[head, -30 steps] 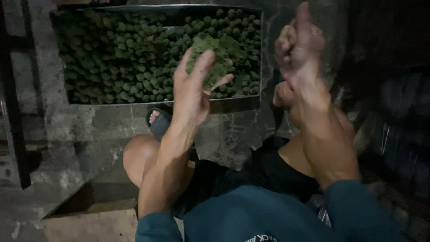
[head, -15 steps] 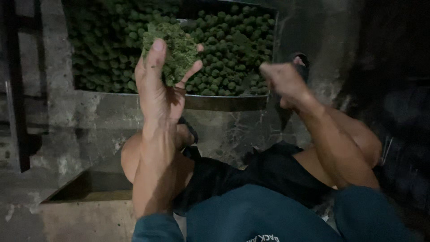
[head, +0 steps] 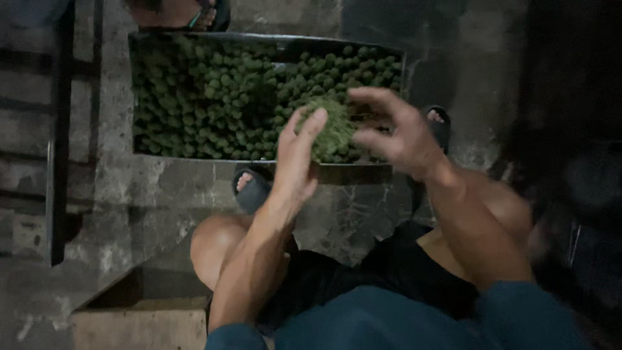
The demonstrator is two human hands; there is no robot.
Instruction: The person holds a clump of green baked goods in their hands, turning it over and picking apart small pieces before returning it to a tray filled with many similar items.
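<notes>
My left hand is raised with its palm up, holding a clump of green moss-like fibre against its fingers. My right hand hovers on the clump's right side, fingers spread and curled toward it, touching or nearly touching it. Both hands are above the near edge of a dark rectangular tray on the floor, filled with several small green balls packed in rows.
I sit with bare knees apart, feet in dark sandals on a concrete floor. Another person's sandalled foot shows beyond the tray. A dark metal frame stands at left, a wooden box edge at bottom left.
My right hand came from the right side to the clump. My left hand, still holding the clump, shifted right and lower over the tray's near edge. The view tilted down.
</notes>
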